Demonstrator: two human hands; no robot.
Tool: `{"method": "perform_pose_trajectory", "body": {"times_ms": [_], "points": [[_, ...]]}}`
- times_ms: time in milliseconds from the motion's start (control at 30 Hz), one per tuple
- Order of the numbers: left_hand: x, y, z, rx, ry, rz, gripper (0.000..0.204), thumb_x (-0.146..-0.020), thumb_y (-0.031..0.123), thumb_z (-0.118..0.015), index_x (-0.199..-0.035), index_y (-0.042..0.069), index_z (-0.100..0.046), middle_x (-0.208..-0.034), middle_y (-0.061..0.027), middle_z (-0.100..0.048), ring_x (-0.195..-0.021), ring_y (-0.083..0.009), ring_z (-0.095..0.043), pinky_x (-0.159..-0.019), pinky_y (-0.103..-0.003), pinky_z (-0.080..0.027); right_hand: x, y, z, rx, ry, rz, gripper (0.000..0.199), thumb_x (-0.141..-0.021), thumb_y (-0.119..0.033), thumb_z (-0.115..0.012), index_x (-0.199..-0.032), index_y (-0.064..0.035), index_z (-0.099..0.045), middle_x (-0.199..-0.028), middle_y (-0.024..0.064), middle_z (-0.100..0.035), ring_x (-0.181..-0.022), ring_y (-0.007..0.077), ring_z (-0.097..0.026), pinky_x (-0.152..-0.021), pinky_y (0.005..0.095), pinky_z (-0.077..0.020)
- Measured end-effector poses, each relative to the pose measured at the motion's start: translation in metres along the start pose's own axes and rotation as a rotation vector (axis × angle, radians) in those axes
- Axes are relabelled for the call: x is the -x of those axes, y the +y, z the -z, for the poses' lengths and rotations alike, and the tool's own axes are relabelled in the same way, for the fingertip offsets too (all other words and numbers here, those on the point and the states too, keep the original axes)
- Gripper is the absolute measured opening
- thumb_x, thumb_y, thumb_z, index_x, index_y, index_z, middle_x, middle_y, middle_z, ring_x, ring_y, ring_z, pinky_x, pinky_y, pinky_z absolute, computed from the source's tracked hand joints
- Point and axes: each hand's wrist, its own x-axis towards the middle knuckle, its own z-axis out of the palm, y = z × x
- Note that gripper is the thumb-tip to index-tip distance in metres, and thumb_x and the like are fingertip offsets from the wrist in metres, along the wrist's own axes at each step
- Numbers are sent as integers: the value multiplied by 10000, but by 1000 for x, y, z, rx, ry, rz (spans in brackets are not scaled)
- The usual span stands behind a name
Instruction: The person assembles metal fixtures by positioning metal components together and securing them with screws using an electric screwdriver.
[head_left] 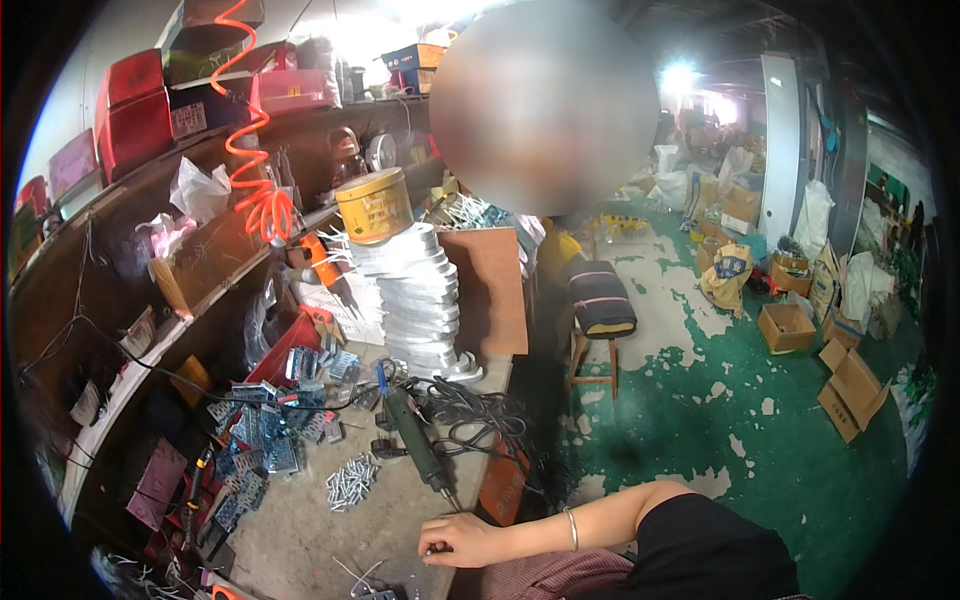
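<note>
My right hand [462,540] rests at the table's front edge, its fingers curled closed; something small and dark shows at the fingertips, too small to name. Just beyond it, the bit of a green electric screwdriver [415,440] points toward the hand, while the tool lies on the worktable [300,530]. A heap of small silver screws [352,482] lies left of the screwdriver. Farther left are piled several blue and silver metal terminal-like pieces [265,435]. Near the lower edge sits a small part with thin pale wires [365,578]. My left hand is out of view.
Black cables [490,425] tangle beside the screwdriver. A tall stack of white rings [415,300] carries a yellow round tin [375,205]. An orange coiled hose [250,160] hangs at the left. A padded stool [603,310] and cardboard boxes [787,328] stand on the floor at right.
</note>
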Motion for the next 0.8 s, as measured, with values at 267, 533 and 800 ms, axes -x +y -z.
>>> {"method": "perform_pose_trajectory", "body": {"times_ms": [267,533,800], "points": [[2,18,-6,-3,27,5,417,-851,181,-589,-1198,-34,-500,-1037,-102,-581,-862,-159,-516,-746,-278,-431,-4,-1,2,-26,12,-1,135,-766,-161,-630,-794,-58,-549,-776,47,-531,-677,202,-559,-598,330,-436],[9,30,-7,52,-18,38,399,-854,163,-587,-1190,-37,-506,-975,-93,-593,-826,-147,-521,-712,-279,-433,4,-5,1,-27,58,17,128,-749,-138,-646,-792,-62,-552,-765,40,-527,-661,200,-560,-585,319,-441],[18,27,-22,361,322,107,374,-794,98,-577,-1126,-60,-514,-840,-105,-600,-653,-148,-551,-566,-261,-430,-13,-24,7,-137,23,-60,120,-771,-154,-639,-825,-50,-614,-779,73,-564,-687,189,-565,-609,287,-455]]}}
